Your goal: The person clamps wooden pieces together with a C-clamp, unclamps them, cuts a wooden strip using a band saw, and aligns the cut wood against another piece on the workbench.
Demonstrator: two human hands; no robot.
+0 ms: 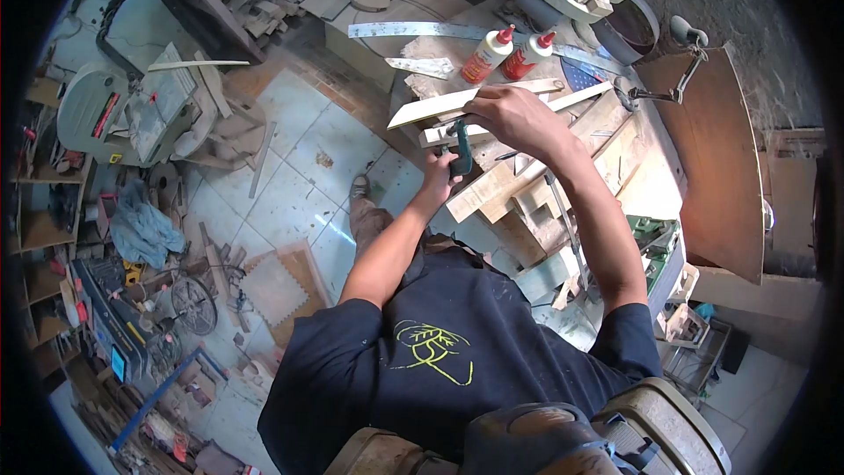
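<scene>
A green C-clamp (463, 151) sits at the edge of the workbench, by the ends of some light wooden strips. My left hand (438, 178) is closed round the clamp's lower part, below the wood. From above, my right hand (510, 114) is bent over a pale wooden strip (431, 109) near the clamp's top. Its fingers are curled down, and what the fingertips grip is hidden. A second strip (434, 135) lies just under the first. Two glue bottles with red caps, one white (486, 56) and one red-labelled (527, 57), stand beyond my right hand.
Wooden boards (501, 186) lie stacked on the bench to the right. A long metal ruler (413, 30) runs behind the bottles. At the left stands a band-saw-like machine (105, 114). Wood scraps and a spoked wheel (193, 305) clutter the tiled floor (290, 136).
</scene>
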